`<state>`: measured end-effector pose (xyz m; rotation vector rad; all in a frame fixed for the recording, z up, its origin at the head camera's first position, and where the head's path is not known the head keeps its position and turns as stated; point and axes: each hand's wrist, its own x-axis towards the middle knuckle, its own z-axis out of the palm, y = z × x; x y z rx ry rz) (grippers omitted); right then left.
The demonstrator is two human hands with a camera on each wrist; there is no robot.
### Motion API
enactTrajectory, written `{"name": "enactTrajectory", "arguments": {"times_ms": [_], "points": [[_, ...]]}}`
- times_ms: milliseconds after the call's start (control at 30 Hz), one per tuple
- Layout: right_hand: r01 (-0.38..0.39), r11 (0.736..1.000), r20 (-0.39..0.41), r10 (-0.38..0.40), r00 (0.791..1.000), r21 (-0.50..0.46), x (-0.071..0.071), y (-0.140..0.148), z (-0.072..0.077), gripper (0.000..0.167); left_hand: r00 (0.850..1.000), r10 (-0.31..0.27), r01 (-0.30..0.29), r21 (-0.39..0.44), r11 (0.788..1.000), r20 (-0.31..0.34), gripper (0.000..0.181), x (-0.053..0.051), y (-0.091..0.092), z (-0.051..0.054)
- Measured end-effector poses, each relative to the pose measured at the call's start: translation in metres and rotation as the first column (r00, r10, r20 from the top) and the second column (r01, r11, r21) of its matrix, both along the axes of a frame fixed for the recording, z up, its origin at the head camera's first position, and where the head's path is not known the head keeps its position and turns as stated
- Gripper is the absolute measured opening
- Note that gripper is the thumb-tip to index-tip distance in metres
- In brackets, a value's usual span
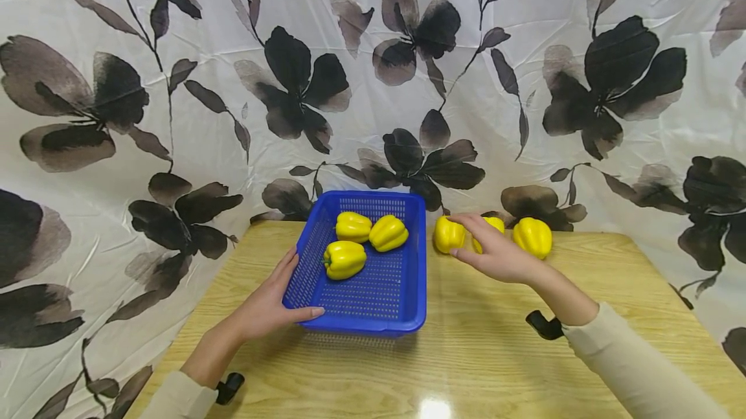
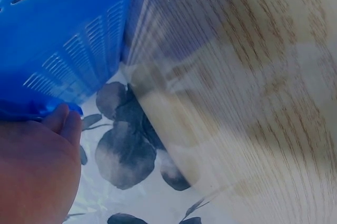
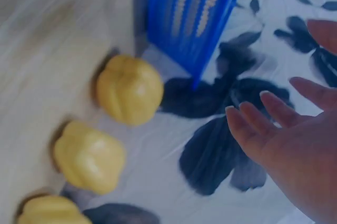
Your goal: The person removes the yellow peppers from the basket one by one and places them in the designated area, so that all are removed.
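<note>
A blue plastic basket (image 1: 355, 324) stands on the table with several yellow bell peppers inside. My left hand (image 1: 265, 305) grips its near left corner, thumb over the front rim and fingers along the left side; in the left wrist view, that hand (image 2: 39, 166) is at the rim. To the right of the basket, my right hand (image 1: 495, 254) hovers over a row of peppers with its fingers extended. Under it are a left pepper (image 1: 447, 236) and a partly hidden middle pepper (image 1: 497, 223); a right pepper (image 1: 532, 237) sits beyond. The right wrist view shows this hand (image 3: 295, 145) apart from the peppers.
The wooden table (image 1: 484, 361) has its far edge just behind the peppers. A floral cloth (image 1: 373, 95) hangs behind it. Dark wrist-mounted pieces stick out beside both sleeves.
</note>
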<state>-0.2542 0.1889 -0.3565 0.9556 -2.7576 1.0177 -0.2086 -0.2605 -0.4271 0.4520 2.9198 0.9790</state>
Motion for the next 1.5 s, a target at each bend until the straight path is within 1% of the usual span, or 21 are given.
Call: {"name": "enactTrajectory", "arguments": {"times_ms": [233,400,567,767,867,933,1033,1200,1367,1500], "points": [[-0.069,0.997,-0.004,0.069,0.998,0.036,0.000,-0.032,0.009,0.070,1.000,0.006,-0.006,-0.011,1.000,0.006,0.126,0.000,-0.001,0.000],[-0.131,0.990,0.005,0.131,0.991,0.049,-0.002,-0.063,0.020,0.072,1.000,0.018,-0.018,-0.040,0.999,0.002,0.125,0.003,-0.006,0.002],[-0.170,0.984,0.008,0.170,0.985,0.057,-0.008,-0.097,0.030,0.076,1.000,0.016,-0.016,-0.041,0.999,-0.001,0.127,0.003,-0.009,0.004],[-0.213,0.976,0.015,0.212,0.977,0.049,-0.021,-0.137,0.035,0.078,1.000,0.018,-0.018,-0.035,0.999,-0.003,0.127,0.004,-0.009,0.003],[-0.241,0.970,0.049,0.240,0.970,0.028,-0.032,-0.155,0.033,0.079,1.000,0.025,-0.025,-0.031,0.999,-0.002,0.126,0.004,-0.008,0.002],[-0.254,0.967,0.081,0.251,0.964,0.017,-0.040,-0.165,0.029,0.079,1.000,0.024,-0.024,-0.024,0.999,-0.003,0.125,0.004,-0.007,0.001],[-0.259,0.966,0.145,0.255,0.956,0.011,-0.052,-0.176,0.020,0.080,1.000,0.019,-0.019,-0.017,1.000,-0.003,0.124,0.004,-0.005,-0.001],[-0.273,0.961,0.239,0.258,0.936,0.032,-0.068,-0.187,0.003,0.082,1.000,0.006,-0.006,-0.002,1.000,-0.002,0.123,0.003,-0.003,-0.001],[-0.271,0.961,0.308,0.240,0.921,0.062,-0.079,-0.194,-0.012,0.081,1.000,0.001,-0.001,0.001,1.000,-0.002,0.123,0.002,-0.001,0.000],[-0.263,0.961,0.368,0.214,0.905,0.089,-0.084,-0.199,-0.021,0.080,1.000,0.000,0.000,-0.002,1.000,-0.002,0.123,0.000,0.000,0.000]]}}
